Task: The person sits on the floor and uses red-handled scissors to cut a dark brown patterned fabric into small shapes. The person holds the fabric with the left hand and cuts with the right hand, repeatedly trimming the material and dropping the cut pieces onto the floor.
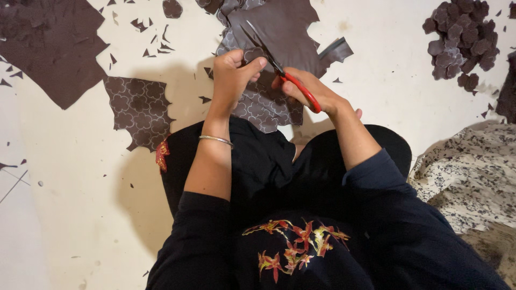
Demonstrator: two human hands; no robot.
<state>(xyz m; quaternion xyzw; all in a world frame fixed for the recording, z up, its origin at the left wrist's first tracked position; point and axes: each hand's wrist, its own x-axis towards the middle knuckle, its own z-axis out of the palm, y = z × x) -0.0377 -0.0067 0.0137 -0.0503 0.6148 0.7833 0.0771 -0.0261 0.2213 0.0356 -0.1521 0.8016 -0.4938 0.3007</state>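
Note:
My left hand [232, 75] grips the near edge of a dark brown sheet [269, 102] marked with a pale flower-shaped outline pattern. My right hand [309, 90] holds red-handled scissors [279, 67], blades open and pointing away across the sheet. The hands sit close together, above my lap in dark clothing. A thin metal bangle [216, 139] rings my left wrist.
Another patterned brown piece [137, 107] lies on the pale floor at left, a large plain brown sheet [48, 43] at top left. A heap of cut flower shapes [462, 37] sits top right. Small offcuts [153, 37] are scattered about. A speckled white cloth [473, 172] lies at right.

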